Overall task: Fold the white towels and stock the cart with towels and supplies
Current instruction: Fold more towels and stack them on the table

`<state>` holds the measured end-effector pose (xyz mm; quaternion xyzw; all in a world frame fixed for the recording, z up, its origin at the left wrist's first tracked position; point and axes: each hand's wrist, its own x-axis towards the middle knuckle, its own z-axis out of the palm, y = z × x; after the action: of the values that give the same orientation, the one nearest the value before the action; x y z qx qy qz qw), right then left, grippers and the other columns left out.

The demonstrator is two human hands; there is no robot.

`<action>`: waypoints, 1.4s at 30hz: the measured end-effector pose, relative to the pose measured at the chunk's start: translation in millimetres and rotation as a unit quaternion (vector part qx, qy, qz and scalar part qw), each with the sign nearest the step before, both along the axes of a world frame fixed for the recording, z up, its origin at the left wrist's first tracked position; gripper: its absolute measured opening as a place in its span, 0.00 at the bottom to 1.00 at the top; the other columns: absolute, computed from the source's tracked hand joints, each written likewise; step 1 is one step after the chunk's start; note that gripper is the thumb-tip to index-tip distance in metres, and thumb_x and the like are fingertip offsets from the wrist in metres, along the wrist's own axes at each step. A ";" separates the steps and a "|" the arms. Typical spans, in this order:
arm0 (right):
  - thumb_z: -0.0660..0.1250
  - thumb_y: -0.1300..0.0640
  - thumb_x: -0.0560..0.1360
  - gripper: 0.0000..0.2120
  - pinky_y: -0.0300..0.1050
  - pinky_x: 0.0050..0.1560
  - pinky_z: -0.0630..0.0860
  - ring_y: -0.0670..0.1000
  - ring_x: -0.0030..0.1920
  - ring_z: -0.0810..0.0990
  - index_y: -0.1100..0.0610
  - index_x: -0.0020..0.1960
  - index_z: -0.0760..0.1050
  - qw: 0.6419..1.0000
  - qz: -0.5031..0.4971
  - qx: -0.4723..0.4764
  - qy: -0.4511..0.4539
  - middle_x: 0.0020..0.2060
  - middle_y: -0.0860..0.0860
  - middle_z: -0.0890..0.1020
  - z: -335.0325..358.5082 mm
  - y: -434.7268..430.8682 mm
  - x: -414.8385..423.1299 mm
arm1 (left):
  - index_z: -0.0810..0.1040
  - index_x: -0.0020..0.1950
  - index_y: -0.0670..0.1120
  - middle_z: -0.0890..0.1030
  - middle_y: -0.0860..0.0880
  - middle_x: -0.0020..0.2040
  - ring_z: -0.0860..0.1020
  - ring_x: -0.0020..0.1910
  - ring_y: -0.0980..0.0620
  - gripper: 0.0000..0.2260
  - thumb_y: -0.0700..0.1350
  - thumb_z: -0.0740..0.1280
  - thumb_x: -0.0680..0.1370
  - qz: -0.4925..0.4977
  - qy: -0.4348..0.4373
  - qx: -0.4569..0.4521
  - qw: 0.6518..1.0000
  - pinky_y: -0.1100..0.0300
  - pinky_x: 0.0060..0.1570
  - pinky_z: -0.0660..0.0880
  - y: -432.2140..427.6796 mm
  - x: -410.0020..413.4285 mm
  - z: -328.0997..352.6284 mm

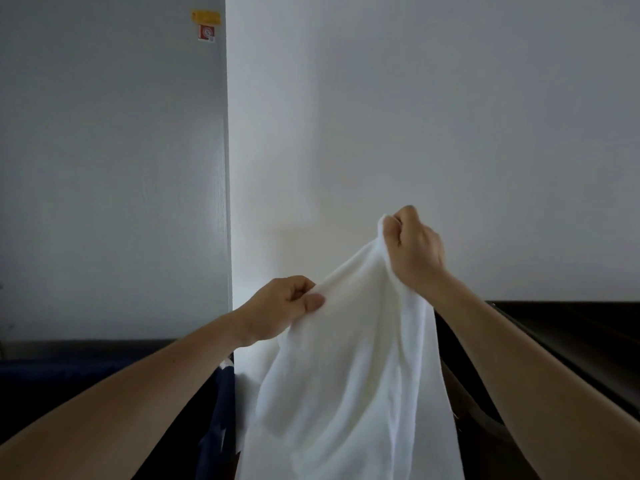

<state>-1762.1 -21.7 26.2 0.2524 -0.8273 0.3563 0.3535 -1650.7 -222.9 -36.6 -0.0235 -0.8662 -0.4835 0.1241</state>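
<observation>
Towel (349,375) (white) hangs from both hands: left hand (280,306) pinches its edge, right hand (414,245) grips higher.

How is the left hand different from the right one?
The right hand is higher than the left hand. The right hand clutches the white towel in a fist; the left hand pinches its edge with thumb and fingers. Both hold the same towel.

I count one white towel (346,358), and two hands of mine: my left hand (280,306) and my right hand (412,244). Up on the one grey panel (110,168) there are two stickers, one yellow sticker (206,17) and one red-and-white sticker (206,32).
</observation>
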 end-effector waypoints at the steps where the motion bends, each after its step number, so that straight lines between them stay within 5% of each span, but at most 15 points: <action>1: 0.53 0.51 0.84 0.12 0.51 0.42 0.67 0.65 0.43 0.78 0.57 0.46 0.62 1.000 -0.017 0.020 0.004 0.36 0.56 0.76 3.3 2.4 -5.3 | 0.80 0.51 0.47 0.85 0.44 0.47 0.81 0.41 0.52 0.07 0.50 0.68 0.80 0.005 0.004 -0.027 1.000 0.50 0.50 0.79 -5.8 1.4 -1.9; 4: 0.51 0.50 0.83 0.13 0.52 0.43 0.69 0.64 0.41 0.78 0.57 0.45 0.61 0.998 -0.050 0.034 0.005 0.35 0.55 0.76 5.6 5.9 -16.0 | 0.78 0.54 0.50 0.83 0.44 0.47 0.77 0.37 0.57 0.05 0.49 0.67 0.81 0.016 0.000 -0.131 0.991 0.57 0.43 0.77 -24.0 6.5 -12.3; 7: 0.52 0.51 0.83 0.13 0.52 0.42 0.69 0.62 0.39 0.76 0.59 0.46 0.63 0.999 -0.033 0.027 0.005 0.35 0.55 0.76 4.3 4.8 -16.5 | 0.76 0.55 0.49 0.82 0.44 0.46 0.73 0.33 0.58 0.04 0.45 0.64 0.82 0.023 0.002 -0.134 0.991 0.68 0.34 0.71 -36.4 13.7 -23.6; 11: 0.53 0.51 0.83 0.12 0.49 0.42 0.64 0.58 0.39 0.72 0.59 0.47 0.64 0.999 -0.035 -0.037 0.001 0.34 0.52 0.73 12.8 5.8 -16.6 | 0.75 0.49 0.51 0.79 0.50 0.43 0.77 0.37 0.50 0.07 0.38 0.63 0.77 0.119 -0.010 -0.152 0.981 0.54 0.42 0.77 -58.9 5.5 -29.3; 14: 0.53 0.51 0.83 0.13 0.49 0.42 0.65 0.59 0.39 0.73 0.59 0.46 0.64 0.998 -0.037 -0.046 0.003 0.34 0.51 0.73 15.4 10.8 -17.8 | 0.76 0.42 0.44 0.79 0.45 0.43 0.76 0.40 0.47 0.05 0.38 0.62 0.75 0.208 -0.078 -0.149 0.963 0.56 0.39 0.73 -79.1 -2.4 -29.6; 16: 0.53 0.51 0.84 0.13 0.49 0.42 0.65 0.59 0.39 0.72 0.60 0.47 0.65 0.998 -0.044 -0.039 0.002 0.33 0.49 0.72 14.1 13.9 -18.8 | 0.78 0.48 0.39 0.79 0.43 0.46 0.75 0.39 0.49 0.06 0.39 0.62 0.77 0.209 -0.138 -0.139 0.958 0.61 0.33 0.69 -87.2 -1.0 -31.4; 19: 0.52 0.51 0.84 0.14 0.49 0.42 0.64 0.59 0.38 0.72 0.60 0.46 0.65 0.997 -0.068 -0.026 -0.011 0.32 0.48 0.71 9.3 20.2 -25.2 | 0.76 0.59 0.47 0.80 0.45 0.50 0.77 0.39 0.51 0.11 0.43 0.68 0.77 0.170 -0.203 -0.104 0.959 0.63 0.32 0.72 -90.1 7.7 -36.5; 24: 0.52 0.51 0.83 0.13 0.50 0.43 0.64 0.59 0.39 0.71 0.59 0.47 0.65 0.993 -0.103 -0.032 -0.040 0.33 0.51 0.71 3.5 31.0 -40.2 | 0.64 0.69 0.68 0.78 0.52 0.52 0.78 0.32 0.57 0.29 0.42 0.70 0.78 0.029 -0.019 -0.164 0.986 0.63 0.40 0.79 -76.1 17.6 -41.2; 27: 0.52 0.51 0.83 0.13 0.50 0.44 0.65 0.59 0.40 0.71 0.60 0.47 0.65 0.992 -0.117 -0.027 -0.049 0.37 0.54 0.74 4.0 34.7 -46.1 | 0.63 0.72 0.67 0.76 0.54 0.58 0.78 0.29 0.56 0.31 0.37 0.66 0.79 -0.053 0.012 -0.201 0.978 0.66 0.38 0.77 -59.5 26.9 -35.1; 30: 0.52 0.50 0.83 0.14 0.52 0.45 0.68 0.62 0.42 0.74 0.60 0.48 0.66 0.991 -0.122 -0.021 -0.052 0.40 0.58 0.76 2.1 36.9 -50.3 | 0.71 0.63 0.62 0.78 0.59 0.54 0.79 0.28 0.56 0.21 0.36 0.64 0.80 -0.076 0.019 -0.236 0.969 0.70 0.35 0.73 -50.3 32.8 -30.1; 32: 0.52 0.50 0.83 0.14 0.53 0.47 0.69 0.63 0.44 0.75 0.60 0.48 0.66 0.991 -0.120 -0.021 -0.054 0.41 0.59 0.77 0.3 37.4 -52.4 | 0.75 0.53 0.57 0.81 0.64 0.42 0.81 0.29 0.55 0.14 0.36 0.62 0.80 -0.072 0.005 -0.251 0.965 0.69 0.34 0.74 -49.0 36.1 -27.3; 36: 0.52 0.50 0.83 0.14 0.53 0.46 0.69 0.62 0.42 0.74 0.60 0.48 0.66 0.991 -0.116 -0.018 -0.059 0.40 0.58 0.76 -0.5 36.2 -53.9 | 0.82 0.46 0.47 0.83 0.58 0.36 0.84 0.35 0.50 0.10 0.36 0.63 0.78 -0.043 -0.039 -0.240 0.969 0.58 0.41 0.80 -52.3 38.0 -27.1; 42: 0.52 0.51 0.83 0.14 0.52 0.46 0.68 0.60 0.42 0.73 0.61 0.48 0.66 0.990 -0.116 -0.036 -0.070 0.40 0.57 0.76 -1.2 41.7 -61.9 | 0.79 0.42 0.52 0.82 0.50 0.39 0.81 0.38 0.52 0.16 0.61 0.59 0.72 -0.030 -0.064 -0.191 0.979 0.49 0.47 0.79 -74.2 40.0 -39.0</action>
<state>-1824.0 20.0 25.0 0.1159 -0.8602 0.3594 0.3427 -1610.7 -297.1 -75.6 -0.0418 -0.9475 -0.3133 0.0475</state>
